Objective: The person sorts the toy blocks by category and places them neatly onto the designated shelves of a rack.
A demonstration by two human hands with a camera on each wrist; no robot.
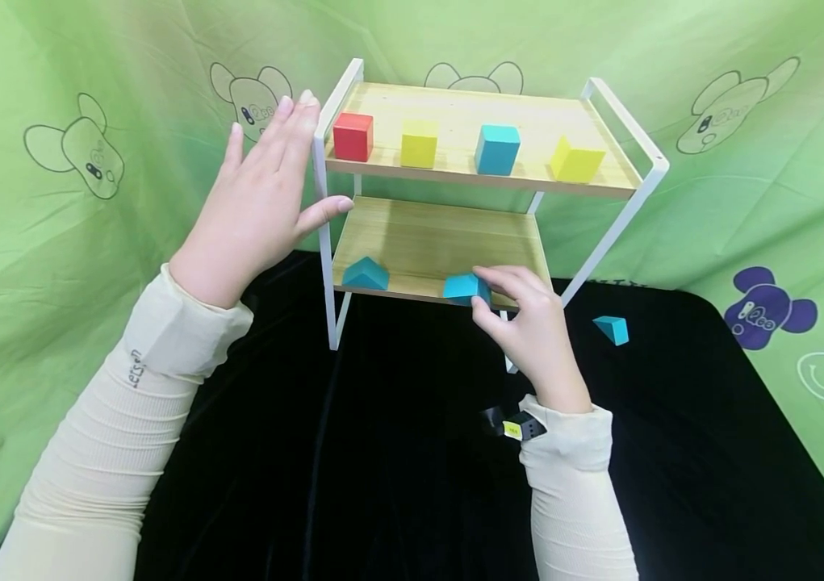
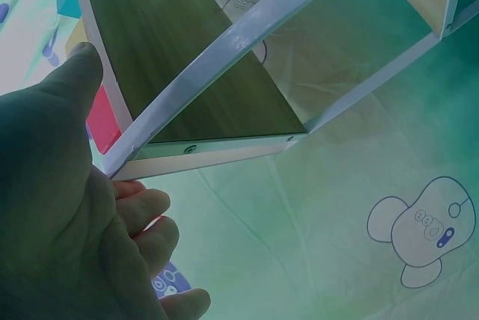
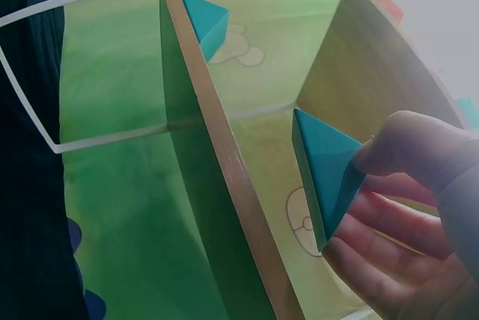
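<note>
Right hand pinching a teal triangular block at the front edge of the shelf rack's lower board, thumb and fingers curled round it. Left hand flat and spread, fingers straight, pressed against the rack's white left frame. On the lower board, left of the held one, a second teal wedge. On the top board, left to right: red cube, yellow cube, blue block, yellow wedge. Right of the rack, on the black counter, another teal wedge.

Right hand pinches a teal triangular block on the rack's lower shelf; left hand lies flat against the white frame.
</note>
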